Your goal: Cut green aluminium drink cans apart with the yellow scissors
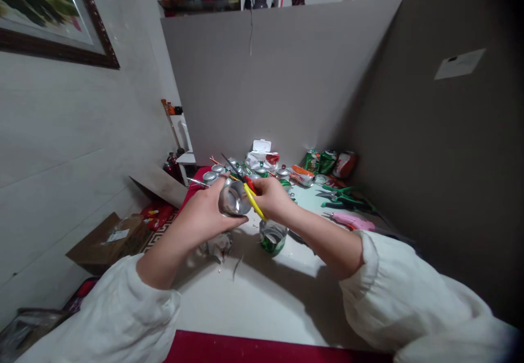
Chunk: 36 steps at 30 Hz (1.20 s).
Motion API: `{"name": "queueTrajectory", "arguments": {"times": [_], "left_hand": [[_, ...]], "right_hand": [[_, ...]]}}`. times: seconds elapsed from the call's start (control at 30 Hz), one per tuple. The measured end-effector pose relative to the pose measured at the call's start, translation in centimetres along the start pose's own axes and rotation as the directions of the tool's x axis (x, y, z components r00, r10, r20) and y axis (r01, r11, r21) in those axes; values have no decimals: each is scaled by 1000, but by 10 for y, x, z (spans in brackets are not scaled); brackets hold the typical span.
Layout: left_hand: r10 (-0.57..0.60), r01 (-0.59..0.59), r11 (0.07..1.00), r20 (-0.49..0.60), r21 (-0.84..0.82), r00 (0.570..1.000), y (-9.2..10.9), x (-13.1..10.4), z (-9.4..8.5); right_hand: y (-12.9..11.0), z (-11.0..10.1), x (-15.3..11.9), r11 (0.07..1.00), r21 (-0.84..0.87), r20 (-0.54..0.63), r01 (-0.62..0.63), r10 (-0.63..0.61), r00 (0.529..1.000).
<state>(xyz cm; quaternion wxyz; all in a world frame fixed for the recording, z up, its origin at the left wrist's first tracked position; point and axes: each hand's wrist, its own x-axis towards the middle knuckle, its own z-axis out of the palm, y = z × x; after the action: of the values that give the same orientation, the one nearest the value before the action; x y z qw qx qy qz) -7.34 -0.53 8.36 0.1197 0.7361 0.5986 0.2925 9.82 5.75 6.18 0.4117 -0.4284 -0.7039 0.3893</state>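
Observation:
My left hand (208,210) is closed round a cut-off drink can (236,199), its open, silvery inside turned towards me. In my right hand (272,196) is a pair of scissors with red and yellow handles (254,202). The dark scissor blades (230,162) point up and left, just beyond the can's rim; whether they touch the metal I cannot tell. Below my right hand a green cut can (273,237) stands upright on the white table. Crumpled scraps (220,245) lie under my left hand, with a thin curved strip (237,267) nearer to me.
Several can tops (210,177) and a wipes pack (262,158) sit at the back. Crushed cans (327,161) lean near the grey panel (282,79). Green-handled cutters (338,192) and a pink glue gun (354,221) lie at the right. A cardboard box (108,240) is at the left.

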Motion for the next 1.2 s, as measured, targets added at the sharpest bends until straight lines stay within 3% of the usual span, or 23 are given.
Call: {"name": "queueTrajectory", "arguments": {"times": [0.17, 0.3, 0.37, 0.57, 0.7, 0.83, 1.0, 1.1, 1.2], "left_hand": [[-40, 43, 998, 55, -47, 998, -1, 0, 4], [22, 22, 989, 291, -147, 956, 6, -5, 17], [40, 42, 975, 356, -220, 934, 10, -8, 24], [-108, 285, 890, 442, -357, 890, 15, -9, 32], [-96, 282, 888, 454, -363, 886, 15, -5, 28], [15, 147, 940, 466, -308, 885, 13, -3, 16], [-27, 86, 990, 460, -109, 887, -3, 1, 0], [-56, 81, 996, 444, -38, 894, -15, 4, -5], [-87, 93, 996, 438, 9, 894, -20, 8, -8]], "right_hand": [[1, -6, 10, 991, 130, -162, 43, -22, 987], [-5, 0, 11, 971, 228, -196, 79, -34, 980], [-9, 6, 8, 960, 263, -194, 92, -41, 980], [-20, 18, 1, 943, 305, -205, 130, -69, 976], [-17, 15, 6, 958, 242, -229, 152, -96, 969], [-9, -10, 15, 987, 82, -289, 142, -112, 951], [9, -74, 17, 963, -268, -270, -4, -71, 960], [29, -106, 4, 840, -527, -155, -129, 54, 986], [53, -119, -13, 656, -727, -100, -202, 190, 977]]}}
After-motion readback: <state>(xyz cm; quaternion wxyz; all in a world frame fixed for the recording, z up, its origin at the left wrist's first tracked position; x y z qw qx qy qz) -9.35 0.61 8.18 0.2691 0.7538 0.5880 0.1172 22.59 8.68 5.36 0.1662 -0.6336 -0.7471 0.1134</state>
